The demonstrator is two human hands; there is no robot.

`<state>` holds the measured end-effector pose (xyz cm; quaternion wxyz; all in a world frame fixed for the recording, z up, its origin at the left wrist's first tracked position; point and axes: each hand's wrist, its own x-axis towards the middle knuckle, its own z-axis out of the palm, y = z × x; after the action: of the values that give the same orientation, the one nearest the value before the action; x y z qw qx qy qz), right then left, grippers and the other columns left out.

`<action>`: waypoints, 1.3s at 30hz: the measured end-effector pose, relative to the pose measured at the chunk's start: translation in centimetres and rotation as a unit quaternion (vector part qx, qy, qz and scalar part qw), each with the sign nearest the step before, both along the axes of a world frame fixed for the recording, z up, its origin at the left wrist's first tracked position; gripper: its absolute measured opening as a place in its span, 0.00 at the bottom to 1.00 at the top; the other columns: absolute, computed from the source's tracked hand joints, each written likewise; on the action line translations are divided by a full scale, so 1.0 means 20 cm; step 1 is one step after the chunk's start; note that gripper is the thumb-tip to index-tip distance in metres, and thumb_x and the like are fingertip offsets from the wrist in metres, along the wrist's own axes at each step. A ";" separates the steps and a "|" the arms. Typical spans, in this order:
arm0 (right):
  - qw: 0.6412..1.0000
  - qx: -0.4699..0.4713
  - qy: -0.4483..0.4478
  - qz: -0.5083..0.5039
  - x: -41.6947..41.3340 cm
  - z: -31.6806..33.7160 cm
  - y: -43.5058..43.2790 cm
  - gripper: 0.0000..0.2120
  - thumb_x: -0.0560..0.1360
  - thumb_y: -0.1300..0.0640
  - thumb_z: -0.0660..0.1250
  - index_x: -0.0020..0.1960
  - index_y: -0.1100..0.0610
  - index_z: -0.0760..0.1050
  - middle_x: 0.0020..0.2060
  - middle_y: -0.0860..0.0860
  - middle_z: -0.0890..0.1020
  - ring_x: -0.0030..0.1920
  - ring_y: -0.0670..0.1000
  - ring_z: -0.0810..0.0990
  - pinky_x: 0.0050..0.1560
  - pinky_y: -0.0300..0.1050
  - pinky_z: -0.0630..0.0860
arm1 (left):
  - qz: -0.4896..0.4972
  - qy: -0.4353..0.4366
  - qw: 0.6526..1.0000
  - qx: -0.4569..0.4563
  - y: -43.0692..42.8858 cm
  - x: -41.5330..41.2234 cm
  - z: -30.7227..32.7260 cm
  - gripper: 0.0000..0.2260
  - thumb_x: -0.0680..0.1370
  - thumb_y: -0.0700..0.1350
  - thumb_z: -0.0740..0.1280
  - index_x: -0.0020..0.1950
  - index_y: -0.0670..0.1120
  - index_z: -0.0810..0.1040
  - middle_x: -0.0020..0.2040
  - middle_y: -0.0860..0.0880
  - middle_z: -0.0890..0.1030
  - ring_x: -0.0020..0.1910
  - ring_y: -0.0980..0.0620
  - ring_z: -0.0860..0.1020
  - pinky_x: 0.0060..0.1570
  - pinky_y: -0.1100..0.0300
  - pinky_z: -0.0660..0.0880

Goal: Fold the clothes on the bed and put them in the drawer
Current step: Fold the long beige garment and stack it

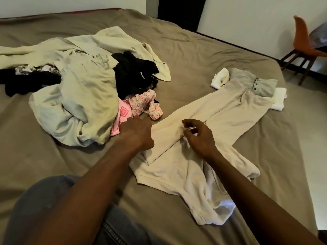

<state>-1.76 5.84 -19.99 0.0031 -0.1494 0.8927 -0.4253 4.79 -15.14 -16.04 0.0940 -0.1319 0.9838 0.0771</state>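
Blue denim jeans [44, 209] are showing at the nearest edge, with 2 bare forearms reaching forward over them. A long beige fabric garment [177, 170] is lying spread on the brown bed sheet [230, 50], running from just beyond the jeans away to the far right; white lining is showing at its near end.

The left hand [136, 133] is resting palm down on the left edge of the beige garment, fingers stretched forward and partly hidden. The right hand [200, 137] is hovering over the middle of the beige garment with fingers curled and thumb close to them; whether it is pinching a fold cannot be told.

Left of the beige garment, 1 heap of unfolded clothes is lying:
- A pink-and-white patterned garment [139, 103] is touching the beige garment beside the left hand.
- A large pale green crumpled cloth [79, 96] is spreading farther left.
- Black crumpled clothes [134, 71] are sitting on top, beyond the pink piece.

At the far end of the beige garment, a folded grey buttoned garment [251, 84] is lying partly under it, with folded white cloths [221, 76] at either side. Beyond and right of the beige garment, off the bed, an orange chair with dark wooden legs [302, 41] is standing by a white wall.
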 end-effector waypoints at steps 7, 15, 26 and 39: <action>0.921 0.339 -0.026 -0.191 0.09 -0.01 0.52 0.30 0.77 0.34 0.64 0.71 0.51 0.70 0.67 0.56 0.71 0.68 0.61 0.69 0.65 0.59 0.68 | -0.139 0.120 0.965 0.185 0.46 0.08 -0.08 0.10 0.78 0.58 0.68 0.53 0.54 0.75 0.52 0.52 0.80 0.54 0.48 0.78 0.45 0.56 0.67; 0.948 0.014 -0.173 -0.266 0.14 0.07 0.89 0.09 0.76 0.55 0.70 0.43 0.61 0.82 0.42 0.60 0.84 0.41 0.59 0.83 0.36 0.47 0.78 | -0.348 0.281 0.894 0.018 0.78 0.17 -0.28 0.15 0.79 0.60 0.64 0.51 0.49 0.76 0.48 0.47 0.75 0.45 0.44 0.75 0.42 0.50 0.70; 0.941 0.146 -0.296 -0.079 0.11 0.25 0.87 0.16 0.72 0.53 0.78 0.52 0.64 0.81 0.41 0.57 0.84 0.34 0.51 0.80 0.33 0.43 0.75 | -0.332 0.147 0.931 0.033 1.05 0.36 -0.26 0.20 0.78 0.63 0.61 0.60 0.49 0.70 0.55 0.46 0.76 0.53 0.44 0.76 0.46 0.50 0.71; 0.952 -0.104 -0.272 0.092 -0.08 0.44 0.23 0.14 0.82 0.46 0.67 0.63 0.53 0.74 0.55 0.59 0.86 0.48 0.55 0.85 0.49 0.47 0.76 | 0.002 -0.155 0.952 0.264 0.20 0.18 0.10 0.05 0.76 0.44 0.72 0.46 0.43 0.80 0.37 0.44 0.86 0.34 0.49 0.85 0.31 0.57 0.81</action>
<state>-3.33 10.47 -11.25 0.2690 -0.1087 0.7913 -0.5382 8.44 -11.08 -14.12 0.2771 -0.1144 0.9012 0.3131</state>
